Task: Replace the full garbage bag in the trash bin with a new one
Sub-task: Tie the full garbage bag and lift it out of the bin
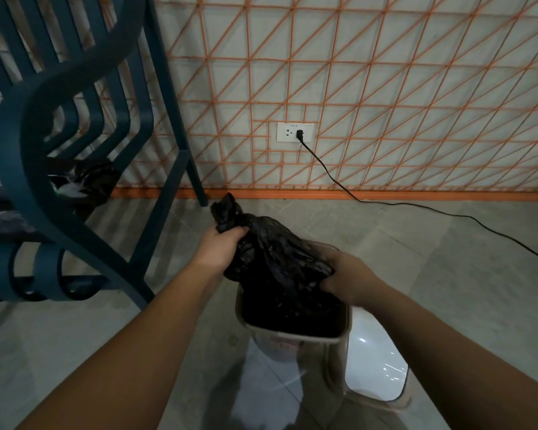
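A black garbage bag (pixel 274 262) fills a small beige trash bin (pixel 292 335) on the tiled floor and bulges above its rim. My left hand (pixel 218 251) grips the bag's gathered, twisted neck at its upper left. On the bag's right side, near the bin's far rim, my right hand (pixel 348 279) clutches a fold of plastic. The bin's white lid (pixel 375 364) hangs open against the bin's right side.
A dark teal metal chair (pixel 75 144) stands close on the left with dark items on its seat. A black cable (pixel 416 206) runs from a wall socket (pixel 294 132) across the floor to the right. An orange-gridded wall lies ahead.
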Demonstrator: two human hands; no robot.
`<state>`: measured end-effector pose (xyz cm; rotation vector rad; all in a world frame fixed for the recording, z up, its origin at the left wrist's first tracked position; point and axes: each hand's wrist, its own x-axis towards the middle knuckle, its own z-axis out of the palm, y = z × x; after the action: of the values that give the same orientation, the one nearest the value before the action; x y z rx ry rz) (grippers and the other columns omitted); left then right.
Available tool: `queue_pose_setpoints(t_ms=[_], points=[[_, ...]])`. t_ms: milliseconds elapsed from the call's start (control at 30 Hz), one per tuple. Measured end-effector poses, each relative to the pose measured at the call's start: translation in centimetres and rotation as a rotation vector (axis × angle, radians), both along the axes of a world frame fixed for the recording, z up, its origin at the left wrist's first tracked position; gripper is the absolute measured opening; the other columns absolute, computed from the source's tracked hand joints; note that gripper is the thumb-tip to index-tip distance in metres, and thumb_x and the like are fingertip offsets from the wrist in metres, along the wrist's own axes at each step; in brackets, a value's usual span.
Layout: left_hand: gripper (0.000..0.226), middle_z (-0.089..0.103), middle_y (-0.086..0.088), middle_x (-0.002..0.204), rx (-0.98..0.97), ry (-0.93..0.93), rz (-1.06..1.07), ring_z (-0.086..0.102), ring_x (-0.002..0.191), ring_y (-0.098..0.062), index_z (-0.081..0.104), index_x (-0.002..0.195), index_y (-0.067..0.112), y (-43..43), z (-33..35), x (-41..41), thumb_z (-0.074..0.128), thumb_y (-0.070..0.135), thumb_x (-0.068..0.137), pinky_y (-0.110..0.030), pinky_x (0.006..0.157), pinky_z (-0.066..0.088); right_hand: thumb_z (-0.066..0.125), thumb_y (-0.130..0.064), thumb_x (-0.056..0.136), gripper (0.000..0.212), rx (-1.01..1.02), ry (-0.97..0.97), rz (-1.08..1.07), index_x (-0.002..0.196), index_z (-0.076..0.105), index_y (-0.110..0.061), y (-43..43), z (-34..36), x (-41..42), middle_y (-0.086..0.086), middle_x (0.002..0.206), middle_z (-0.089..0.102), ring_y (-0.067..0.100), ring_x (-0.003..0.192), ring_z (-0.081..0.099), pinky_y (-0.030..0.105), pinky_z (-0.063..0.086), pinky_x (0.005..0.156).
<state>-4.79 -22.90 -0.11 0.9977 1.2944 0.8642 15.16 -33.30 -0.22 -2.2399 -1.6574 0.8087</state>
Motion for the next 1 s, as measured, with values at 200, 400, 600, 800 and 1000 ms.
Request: queue_pose_setpoints(t_ms=[200,400,600,800,1000], points=[[0.013,0.064,0.007,0.068,0.025,0.008,0.086,0.061,0.061,-0.008,0.062,0.073,0.022,0.5,0.4,-1.3,0.063,0.019,0.086,-0.019,0.051,0.044,0.067,-0.026,0.083,0.019,0.109,0.238,-0.405,0.078,0.059,-0.009,0.5,1.0,2.8,0.019,0.084,0.065,0.034,0.082,0.062,0.046,0.055,0.074],[0.002,0.063,0.003,0.079,0.024,-0.006,0.074,0.060,0.072,-0.013,0.060,0.088,0.019,0.3,1.0,-1.2,0.062,0.020,0.087,-0.027,0.072,0.044,0.053,-0.025,0.094,0.012,0.058,0.712,-0.540,0.084,0.050,-0.018,0.5,2.5,2.3,0.007,0.082,0.061,0.025,0.060,0.064,0.029,0.054,0.053],[0.004,0.063,0.005,0.078,0.000,-0.044,0.087,0.060,0.070,-0.011,0.059,0.093,0.018,-0.1,1.1,-1.1,0.061,0.019,0.089,-0.023,0.057,0.043,0.055,-0.011,0.092,0.008,0.079,0.979,-0.573,0.088,0.051,-0.017,0.0,3.2,1.9,0.005,0.081,0.060,0.016,0.065,0.062,0.026,0.053,0.051],[0.007,0.065,0.005,0.081,-0.013,-0.046,0.067,0.061,0.074,-0.012,0.062,0.094,0.018,-0.5,1.3,-1.0,0.063,0.020,0.087,-0.023,0.057,0.044,0.058,-0.026,0.089,0.008,0.137,1.249,-0.592,0.086,0.061,-0.019,0.3,4.7,1.8,-0.004,0.074,0.064,0.011,0.059,0.063,0.025,0.050,0.053],[0.014,0.063,0.001,0.084,0.006,-0.016,0.064,0.059,0.072,-0.010,0.060,0.099,0.018,-0.6,1.5,-1.0,0.064,0.018,0.086,-0.021,0.058,0.043,0.045,-0.006,0.092,0.027,0.589,1.531,-0.684,0.109,0.051,-0.025,1.1,5.6,2.0,-0.001,0.096,0.064,0.014,0.081,0.060,0.028,0.049,0.072]])
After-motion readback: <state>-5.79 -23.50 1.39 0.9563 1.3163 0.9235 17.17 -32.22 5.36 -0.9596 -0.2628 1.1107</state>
